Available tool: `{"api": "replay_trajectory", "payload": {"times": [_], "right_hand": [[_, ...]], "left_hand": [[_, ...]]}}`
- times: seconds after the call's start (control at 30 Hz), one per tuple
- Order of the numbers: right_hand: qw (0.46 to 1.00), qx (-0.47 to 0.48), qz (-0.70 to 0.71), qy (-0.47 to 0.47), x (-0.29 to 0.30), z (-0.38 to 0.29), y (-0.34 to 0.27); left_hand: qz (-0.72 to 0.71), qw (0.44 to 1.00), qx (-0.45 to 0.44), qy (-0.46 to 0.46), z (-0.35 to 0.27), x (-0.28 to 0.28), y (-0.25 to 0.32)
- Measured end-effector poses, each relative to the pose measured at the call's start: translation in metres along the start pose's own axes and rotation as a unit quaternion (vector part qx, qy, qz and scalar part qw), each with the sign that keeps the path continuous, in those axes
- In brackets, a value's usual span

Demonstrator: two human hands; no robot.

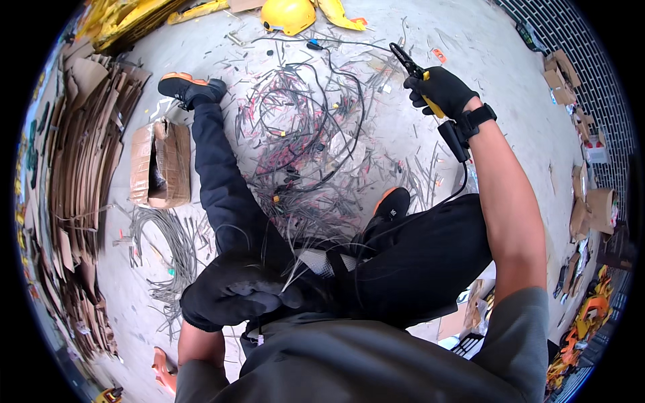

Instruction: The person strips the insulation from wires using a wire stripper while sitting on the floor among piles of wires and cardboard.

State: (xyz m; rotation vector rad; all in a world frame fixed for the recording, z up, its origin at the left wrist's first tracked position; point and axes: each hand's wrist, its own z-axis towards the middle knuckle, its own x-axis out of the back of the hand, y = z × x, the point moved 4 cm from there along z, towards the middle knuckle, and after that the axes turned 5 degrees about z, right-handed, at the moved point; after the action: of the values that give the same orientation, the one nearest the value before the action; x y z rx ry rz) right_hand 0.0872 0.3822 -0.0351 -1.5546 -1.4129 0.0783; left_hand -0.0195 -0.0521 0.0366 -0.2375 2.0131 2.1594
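My right hand (pixel 446 90), in a black glove, grips wire-stripping pliers (pixel 407 60) with black jaws and yellow handles, held out over the floor. A black cable (pixel 347 42) runs up to the jaws; whether they pinch it cannot be told. Near my lap, my left hand (pixel 237 292), also gloved, is closed on a few thin pale wires (pixel 292 276) whose loose ends fan out upward. Between my legs, clipped grey, black and red wire pieces (pixel 287 151) litter the concrete, with a black cord (pixel 360 116) looped over them.
A taped cardboard box (pixel 176 166) stands beside my left leg, with a bundle of grey wires (pixel 176 252) below it. Flattened cardboard (pixel 85 166) is stacked at the left. A yellow helmet (pixel 288 15) lies ahead. Small boxes (pixel 562 70) line the right wall.
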Motion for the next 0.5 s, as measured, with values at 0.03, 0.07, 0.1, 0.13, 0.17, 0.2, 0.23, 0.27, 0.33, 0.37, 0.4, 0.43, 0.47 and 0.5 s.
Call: {"api": "replay_trajectory", "payload": {"times": [0.03,0.07,0.1,0.13,0.17,0.2,0.23,0.27,0.33,0.37,0.4,0.43,0.47,0.5], "right_hand": [[1.000,-0.007,0.009,0.018,0.005,-0.001,0.003],[0.999,-0.011,0.029,0.022,0.008,-0.004,0.006],[0.999,-0.013,0.039,0.018,0.007,-0.001,0.007],[0.999,-0.018,0.049,0.017,0.007,0.000,0.009],[0.998,-0.022,0.058,0.016,0.008,0.001,0.011],[0.997,-0.029,0.068,0.016,0.010,0.002,0.013],[0.997,-0.033,0.069,0.028,0.013,0.002,0.016],[0.996,-0.037,0.070,0.040,0.017,0.002,0.020],[0.995,-0.044,0.066,0.066,0.022,0.008,0.033],[0.994,-0.045,0.062,0.083,0.026,0.014,0.039],[0.993,-0.045,0.053,0.098,0.028,0.019,0.042],[0.990,-0.056,0.057,0.112,0.031,0.021,0.048],[0.988,-0.067,0.062,0.127,0.034,0.023,0.053],[0.985,-0.077,0.064,0.143,0.039,0.022,0.056]], "left_hand": [[0.016,1.000,-0.019,0.005,-0.004,0.003,0.004],[-0.003,0.998,0.045,0.048,-0.008,0.007,0.005],[-0.014,0.996,0.047,0.076,-0.015,0.012,0.007],[-0.026,0.993,0.048,0.101,-0.023,0.019,0.009],[-0.039,0.990,0.048,0.126,-0.028,0.024,0.010],[-0.005,0.985,-0.037,0.171,-0.032,0.029,0.011],[0.029,0.969,-0.122,0.214,-0.037,0.033,0.012],[0.003,0.973,-0.127,0.195,-0.039,0.040,0.017],[0.276,0.924,-0.106,0.243,-0.071,0.071,0.029],[0.548,0.783,-0.074,0.285,-0.107,0.088,0.033],[0.486,0.781,-0.067,0.387,-0.127,0.096,0.026],[0.407,0.771,-0.074,0.485,-0.145,0.104,0.020],[0.323,0.749,-0.095,0.571,-0.163,0.110,0.013],[0.312,0.732,-0.118,0.595,-0.164,0.117,0.022]]}}
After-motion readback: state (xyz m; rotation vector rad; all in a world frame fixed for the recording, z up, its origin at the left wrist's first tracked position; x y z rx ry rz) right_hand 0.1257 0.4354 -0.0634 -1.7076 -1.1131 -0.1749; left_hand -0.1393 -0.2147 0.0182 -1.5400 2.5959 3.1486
